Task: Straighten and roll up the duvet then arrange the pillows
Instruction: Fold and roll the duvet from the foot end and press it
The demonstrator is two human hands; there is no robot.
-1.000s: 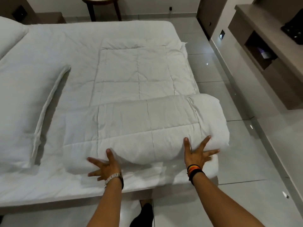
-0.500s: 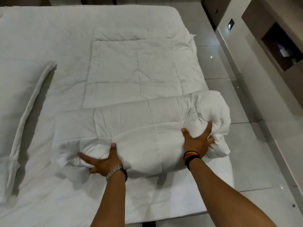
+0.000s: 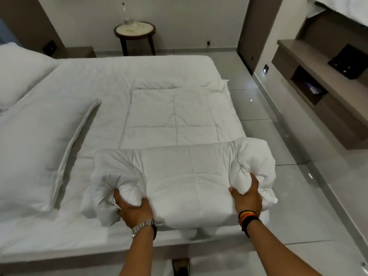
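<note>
Two pillows lie flat at bed's left. Left hand, watch on wrist, clutches roll's bunched left end. Duvet half rolled near bed's front edge, remainder flat behind. Right hand clutches bunched right end.

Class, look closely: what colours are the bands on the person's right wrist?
The bands are black with orange, yellow and red stripes, seen in the head view.

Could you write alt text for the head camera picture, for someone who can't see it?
Two bare hands, left hand and right hand, grip the ends of a half-rolled white duvet at the near edge of a bed. Pillows lie to the left.
</note>
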